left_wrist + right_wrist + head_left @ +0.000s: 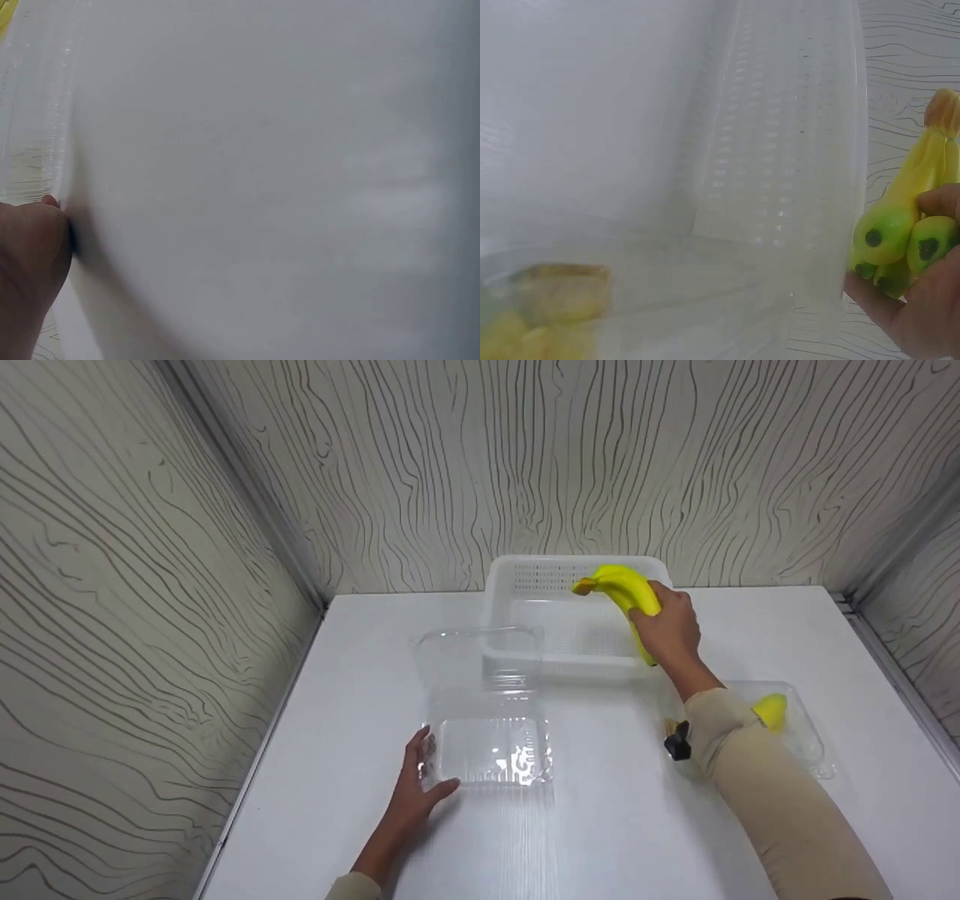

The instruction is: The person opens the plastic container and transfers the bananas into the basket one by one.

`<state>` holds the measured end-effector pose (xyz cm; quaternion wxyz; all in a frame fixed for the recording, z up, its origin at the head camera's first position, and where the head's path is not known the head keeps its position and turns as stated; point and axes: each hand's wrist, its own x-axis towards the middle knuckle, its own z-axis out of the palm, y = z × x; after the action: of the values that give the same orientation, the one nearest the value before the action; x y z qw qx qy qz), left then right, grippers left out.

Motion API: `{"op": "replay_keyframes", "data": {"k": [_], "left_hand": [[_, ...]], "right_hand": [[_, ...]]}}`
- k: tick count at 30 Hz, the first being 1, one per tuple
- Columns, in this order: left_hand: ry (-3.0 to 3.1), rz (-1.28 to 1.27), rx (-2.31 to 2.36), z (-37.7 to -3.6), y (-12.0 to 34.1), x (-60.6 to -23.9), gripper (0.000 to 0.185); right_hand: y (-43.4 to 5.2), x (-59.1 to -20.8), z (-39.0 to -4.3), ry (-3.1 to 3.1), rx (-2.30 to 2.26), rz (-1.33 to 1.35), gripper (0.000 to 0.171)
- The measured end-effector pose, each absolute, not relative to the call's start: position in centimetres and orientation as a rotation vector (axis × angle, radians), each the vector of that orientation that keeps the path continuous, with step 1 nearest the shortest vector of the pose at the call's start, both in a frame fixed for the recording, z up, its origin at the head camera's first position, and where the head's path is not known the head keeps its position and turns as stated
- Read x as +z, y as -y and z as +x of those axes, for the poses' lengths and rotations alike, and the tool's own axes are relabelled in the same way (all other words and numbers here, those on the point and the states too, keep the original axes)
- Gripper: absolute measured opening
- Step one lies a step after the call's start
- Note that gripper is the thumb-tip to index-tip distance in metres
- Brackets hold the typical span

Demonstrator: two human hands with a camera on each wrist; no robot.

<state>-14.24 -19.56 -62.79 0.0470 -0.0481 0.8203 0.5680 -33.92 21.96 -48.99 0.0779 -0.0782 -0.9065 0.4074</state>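
head view: see banana bunch (626, 585) gripped in curled right hand (671, 622), over 4 o'clock side of white perforated basket (585, 664). see left hand (414, 799) loosely spread, fingers and thumb about 7 o'clock corner of clear clamshell box (487, 750), lid up toward 12; cannot tell how firmly pressed. might snag low banana ends on basket rim, tugging basket askew. might skid clamshell if bumped, being light and barely steadied.

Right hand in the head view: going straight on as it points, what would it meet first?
The right hand, holding bananas, would probably meet the white basket's far rim; height is unclear, so possibly the patterned wall instead.
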Motion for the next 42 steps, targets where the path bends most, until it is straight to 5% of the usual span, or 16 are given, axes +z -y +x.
{"op": "replay_keyframes", "data": {"k": [18,42], "left_hand": [[-2.524,-0.164,1.681,-14.2,19.1,-62.9,0.110],[-2.502,-0.149,1.716,-14.2,19.5,-62.8,0.105]], "right_hand": [[-20.1,-50.4,-38.3,2.941,1.170,-0.386,0.071],[-20.0,-52.4,-39.7,3.169,1.182,-0.388,0.071]]}}
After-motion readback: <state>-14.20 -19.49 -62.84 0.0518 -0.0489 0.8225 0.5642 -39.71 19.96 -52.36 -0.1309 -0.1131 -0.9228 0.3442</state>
